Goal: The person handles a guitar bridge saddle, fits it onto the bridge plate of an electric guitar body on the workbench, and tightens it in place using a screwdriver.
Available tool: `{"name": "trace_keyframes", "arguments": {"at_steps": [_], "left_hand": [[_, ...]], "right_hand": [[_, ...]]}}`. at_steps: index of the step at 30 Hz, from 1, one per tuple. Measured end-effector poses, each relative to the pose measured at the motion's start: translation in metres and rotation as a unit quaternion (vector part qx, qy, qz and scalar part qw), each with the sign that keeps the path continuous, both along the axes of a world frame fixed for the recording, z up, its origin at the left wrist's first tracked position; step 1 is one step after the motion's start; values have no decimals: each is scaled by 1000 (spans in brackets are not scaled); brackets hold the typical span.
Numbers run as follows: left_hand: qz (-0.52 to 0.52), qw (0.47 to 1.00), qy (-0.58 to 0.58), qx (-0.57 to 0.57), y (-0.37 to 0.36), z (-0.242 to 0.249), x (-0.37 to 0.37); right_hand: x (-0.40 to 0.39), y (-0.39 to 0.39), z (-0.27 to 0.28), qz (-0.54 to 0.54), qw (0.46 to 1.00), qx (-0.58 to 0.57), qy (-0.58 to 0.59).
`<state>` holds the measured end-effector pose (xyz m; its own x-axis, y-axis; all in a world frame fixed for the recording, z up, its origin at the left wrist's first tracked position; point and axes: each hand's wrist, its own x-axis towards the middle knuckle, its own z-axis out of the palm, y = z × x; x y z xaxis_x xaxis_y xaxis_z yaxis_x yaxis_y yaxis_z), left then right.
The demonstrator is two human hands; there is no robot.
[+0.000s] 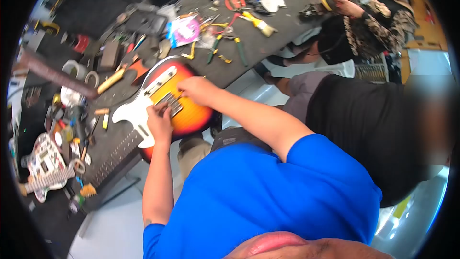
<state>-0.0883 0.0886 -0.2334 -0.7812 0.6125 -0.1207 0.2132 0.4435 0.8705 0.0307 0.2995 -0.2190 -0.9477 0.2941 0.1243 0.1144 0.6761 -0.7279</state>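
Observation:
A sunburst electric guitar [191, 120] with a white pickguard [139, 110] lies at the bench edge in front of me, its dark fretboard [115, 158] pointing lower left. On its body sits a metal bridge [175, 105]. My left hand [160, 121] has bent fingers closed at the bridge's left end. Just above and right of the bridge, my right hand [195, 89] is closed over the guitar body; whatever is between its fingers is too small to make out. A control plate [160, 81] with knobs lies along the upper side of the body.
Pliers [214, 50], a yellow brush [258, 23], a hammer [112, 80] and tape rolls [91, 78] clutter the dark bench. At left lies a sticker-covered guitar [48, 163]. A person in black [364, 134] stands close on my right; another person's hand [349, 7] works at the far end.

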Motion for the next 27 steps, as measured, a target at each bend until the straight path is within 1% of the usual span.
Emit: {"name": "trace_keyframes", "arguments": {"at_steps": [1, 4, 7, 8, 11, 12, 13, 15, 18, 21, 23, 24, 25, 26, 27], "left_hand": [[16, 1000, -15, 10, 2, 4, 2], [24, 999, -22, -23, 3, 11, 3], [19, 999, -30, -2, 2, 5, 2], [16, 1000, -12, -2, 1, 1, 1], [29, 999, -38, -25, 2, 5, 1], [22, 1000, -11, -12, 0, 0, 0], [20, 1000, -18, 0, 1, 0, 1], [24, 999, -45, 13, 2, 1, 1], [17, 999, -43, -14, 3, 8, 0], [26, 999, -44, -3, 4, 10, 2], [26, 999, -40, 6, 15, 8, 0], [22, 999, -42, -3, 7, 10, 2], [23, 999, -42, -7, 4, 11, 3], [33, 999, -43, 3, 4, 1, 2], [15, 1000, -18, 6, -3, -24, -3]], "right_hand": [[0, 1, -2, 6, 1000, -6, -1], [-7, 1, -5, 8, 999, -2, -37], [-3, 1, 7, 17, 1000, 6, 15], [-5, 4, 4, 26, 999, -10, 28], [-10, 5, -7, 33, 998, -39, -37], [-11, 8, 0, 29, 998, -35, -52], [-11, 9, 3, 42, 999, 0, -21], [-8, 9, 5, 38, 998, -17, -52], [-8, 9, 4, 32, 996, -17, -81], [-16, 9, -2, 51, 992, -15, -114], [-19, 18, -2, 53, 998, -10, -43], [-13, 7, -1, 50, 998, -22, -12], [-10, 9, 11, 62, 997, -30, -21], [-10, 17, 2, 69, 997, -15, -28], [-15, 14, -11, 84, 996, -8, -32]]}}
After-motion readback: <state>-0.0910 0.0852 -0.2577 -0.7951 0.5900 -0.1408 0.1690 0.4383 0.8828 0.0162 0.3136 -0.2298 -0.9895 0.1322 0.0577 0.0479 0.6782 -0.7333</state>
